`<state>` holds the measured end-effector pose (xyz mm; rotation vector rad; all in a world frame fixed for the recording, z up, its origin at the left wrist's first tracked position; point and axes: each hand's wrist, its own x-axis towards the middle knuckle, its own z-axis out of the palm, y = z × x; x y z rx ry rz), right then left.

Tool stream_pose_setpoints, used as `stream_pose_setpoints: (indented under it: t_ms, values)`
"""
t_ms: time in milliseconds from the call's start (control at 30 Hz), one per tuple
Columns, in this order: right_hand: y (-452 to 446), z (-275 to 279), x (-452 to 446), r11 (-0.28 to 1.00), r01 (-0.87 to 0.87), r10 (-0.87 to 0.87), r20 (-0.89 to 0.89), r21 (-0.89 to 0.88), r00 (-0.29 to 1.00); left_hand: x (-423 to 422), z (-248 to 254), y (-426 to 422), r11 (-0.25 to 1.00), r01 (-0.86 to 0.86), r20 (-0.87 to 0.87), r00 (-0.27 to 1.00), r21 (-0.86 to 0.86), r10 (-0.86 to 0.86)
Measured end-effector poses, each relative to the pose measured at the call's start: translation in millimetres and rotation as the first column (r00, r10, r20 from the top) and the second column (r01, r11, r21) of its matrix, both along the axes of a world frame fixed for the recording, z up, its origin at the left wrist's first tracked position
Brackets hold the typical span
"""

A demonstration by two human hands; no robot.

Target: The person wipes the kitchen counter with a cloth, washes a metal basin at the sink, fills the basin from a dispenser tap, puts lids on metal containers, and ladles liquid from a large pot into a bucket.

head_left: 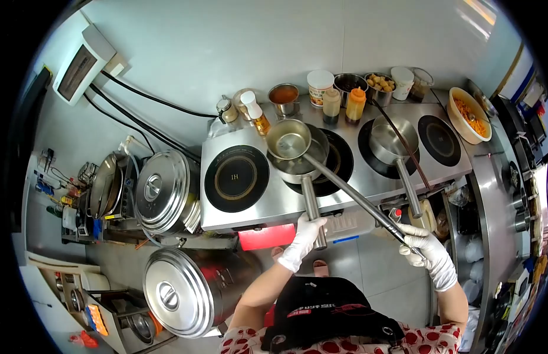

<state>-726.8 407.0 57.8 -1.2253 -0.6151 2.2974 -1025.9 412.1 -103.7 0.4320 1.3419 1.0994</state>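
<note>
My left hand (pixel 306 237), in a white glove, is closed round the handle of a steel saucepan (pixel 310 167) on the second black hob from the left. My right hand (pixel 427 251), also gloved, grips the end of a long-handled ladle (pixel 289 140). The ladle's round bowl is over the left part of the saucepan and hides some of it; a little liquid seems to lie in the bowl. Another saucepan (pixel 392 138) rests on the third hob, with a long dark stick (pixel 400 137) lying across it.
Along the wall stand a spray bottle (pixel 255 112), a pot of red sauce (pixel 284 99), an orange squeeze bottle (pixel 356 106) and a tub of shredded orange food (pixel 469 115). Large lidded pots (pixel 178 293) are at the left. A metal counter (pixel 499 206) runs down the right.
</note>
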Motion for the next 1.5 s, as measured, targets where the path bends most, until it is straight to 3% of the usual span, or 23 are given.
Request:
stream_pose_setpoints:
  t_ms: [200, 433, 467, 500, 567, 600, 633, 700, 733, 800, 833, 900, 933, 1033, 1067, 1100, 1167, 1233, 1267, 1300, 1367, 1433, 1500]
  values:
    - [-2.4, -15.6, 17.4, 0.986, 0.147, -0.153, -0.069, -0.082, 0.986, 29.7, -15.9, 27.6, 0.999, 0.047, 0.068, 0.997, 0.012, -0.048]
    - [8.5, -32.4, 10.4, 0.985, 0.169, -0.171, -0.051, -0.038, 0.984, 35.0, -41.4, 37.0, 0.994, 0.072, 0.112, 0.990, 0.083, -0.081]
    - [9.4, -32.5, 11.6, 0.991, 0.122, -0.128, -0.129, -0.052, 0.983, 32.3, -42.0, 35.4, 0.992, 0.077, 0.093, 0.992, 0.100, -0.086]
    - [9.3, -29.2, 7.2, 0.991, 0.128, -0.130, -0.102, -0.027, 0.986, 26.6, -67.2, 37.1, 0.983, 0.105, 0.020, 0.994, 0.147, -0.109]
    - [9.7, -18.9, 8.2, 0.990, -0.045, 0.044, 0.006, 0.133, 0.999, 17.9, -66.0, 22.9, 0.996, 0.041, -0.200, 0.979, 0.081, -0.024]
    - [12.2, -15.8, 8.6, 0.975, -0.118, 0.102, 0.093, 0.188, 0.990, 9.0, -38.3, 0.4, 0.999, -0.012, -0.085, 0.996, 0.034, 0.015]
    - [10.9, -10.3, 8.4, 0.958, -0.099, 0.026, 0.261, 0.270, 0.965, -1.4, -11.2, -27.2, 0.998, -0.061, 0.029, 0.998, -0.016, 0.062]
    - [24.6, -7.8, 30.1, 0.707, -0.315, -0.296, 0.669, 0.633, 0.681, -10.7, -49.6, -82.1, 0.969, -0.245, 0.091, 0.966, 0.019, 0.243]
    - [29.0, 18.4, 25.7, 0.706, -0.278, -0.364, 0.670, 0.651, 0.647, -19.1, -50.9, -116.1, 0.957, -0.289, 0.135, 0.948, -0.024, 0.289]
    - [34.0, 68.0, 3.5, 0.507, -0.263, -0.574, 0.549, 0.821, 0.607, -27.0, -86.9, -185.3, 0.899, -0.384, 0.089, 0.908, -0.209, 0.409]
    - [31.4, 82.1, -15.0, 0.280, -0.273, -0.685, 0.391, 0.920, 0.615, -27.4, -122.4, -228.3, 0.874, -0.431, 0.050, 0.891, -0.223, 0.452]
    - [3.7, 109.1, -73.0, 0.090, -0.257, -0.658, 0.252, 0.962, 0.709, -27.1, -134.6, -306.3, 0.823, -0.443, -0.150, 0.896, -0.356, 0.418]
    - [-6.9, 109.3, -92.9, 0.010, -0.325, -0.611, 0.263, 0.946, 0.747, -19.7, -165.3, -349.0, 0.782, -0.485, -0.291, 0.871, -0.391, 0.395]
    - [-48.9, 82.9, -155.4, -0.296, -0.444, -0.324, 0.348, 0.845, 0.879, 5.9, -149.0, -444.8, 0.572, -0.676, -0.107, 0.684, -0.464, 0.722]
    - [-69.2, 78.1, -181.0, -0.462, -0.487, -0.242, 0.423, 0.741, 0.873, 20.2, -152.9, -475.1, 0.519, -0.734, -0.096, 0.612, -0.438, 0.785]
    - [-93.2, 68.8, -207.9, -0.540, -0.477, -0.117, 0.499, 0.694, 0.859, 33.6, -149.2, -502.1, 0.471, -0.768, -0.110, 0.564, -0.434, 0.819]
    - [-156.7, 37.6, -248.0, -0.432, -0.497, 0.173, 0.610, 0.753, 0.773, 60.8, -140.0, -551.6, 0.397, -0.815, -0.127, 0.487, -0.421, 0.864]
    - [-236.5, 9.7, -272.6, -0.531, -0.511, 0.354, 0.725, 0.676, 0.591, 89.3, -145.0, -596.8, 0.302, -0.839, -0.092, 0.381, -0.452, 0.920]
    - [-266.7, -13.1, -276.2, -0.689, -0.420, 0.405, 0.794, 0.591, 0.453, 105.6, -145.1, -618.9, 0.266, -0.849, -0.073, 0.335, -0.457, 0.940]
    - [-296.6, -33.3, -280.3, -0.852, -0.283, 0.374, 0.891, 0.440, 0.259, 125.4, -145.9, -640.4, 0.232, -0.853, -0.054, 0.289, -0.468, 0.956]
    - [-351.8, -83.6, -275.9, -0.934, -0.171, 0.324, 0.945, 0.315, -0.030, 156.0, -141.6, -682.0, 0.152, -0.879, -0.046, 0.193, -0.452, 0.980]
    - [-414.2, -100.1, -273.4, -0.966, -0.042, 0.258, 0.952, 0.255, -0.167, 185.7, -126.1, -723.1, 0.004, -0.898, -0.042, 0.025, -0.440, 0.999]
    - [-468.1, -122.9, -268.8, -0.972, 0.139, 0.160, 0.969, 0.188, -0.187, 217.6, -115.1, -766.5, -0.141, -0.881, -0.089, -0.112, -0.451, 0.990]
